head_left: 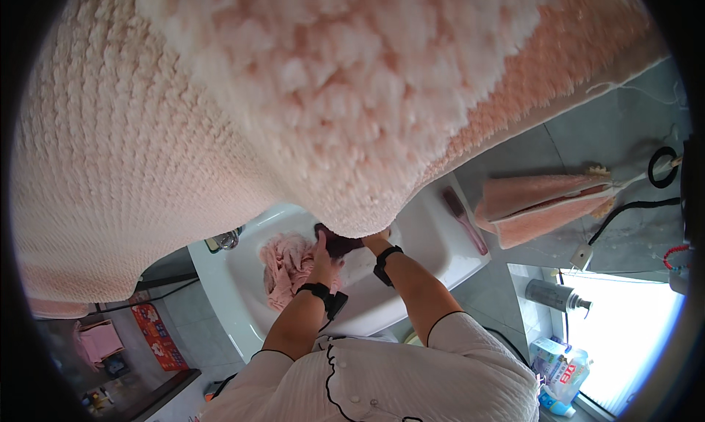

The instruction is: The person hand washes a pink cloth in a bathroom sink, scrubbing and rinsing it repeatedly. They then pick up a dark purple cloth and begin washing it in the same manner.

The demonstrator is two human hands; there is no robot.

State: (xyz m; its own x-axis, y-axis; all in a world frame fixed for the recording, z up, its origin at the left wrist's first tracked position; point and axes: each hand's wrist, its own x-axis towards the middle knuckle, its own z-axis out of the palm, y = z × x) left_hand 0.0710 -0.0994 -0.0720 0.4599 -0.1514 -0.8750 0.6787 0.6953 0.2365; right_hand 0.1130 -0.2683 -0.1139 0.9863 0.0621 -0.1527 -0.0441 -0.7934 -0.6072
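Over the white washbasin point(433, 257) both my hands are at a dark maroon cloth point(339, 243). My left hand point(323, 253) grips its left end, thumb pointing up along it. At the other end my right hand point(377, 241) is closed on the cloth, its fingers partly covered by a fluffy pink fabric point(345, 128) hanging in front. That fabric also hides the far part of the maroon cloth. Beside my left hand, a crumpled, wet-looking pink cloth point(285, 269) lies in the basin.
A pink-handled brush point(464, 220) rests on the basin's right rim. The chrome tap point(224, 240) is at the left. A pink towel point(543, 205) hangs at the right. A grey pump bottle point(554, 296) and a detergent pouch point(562, 369) stand by the bright window.
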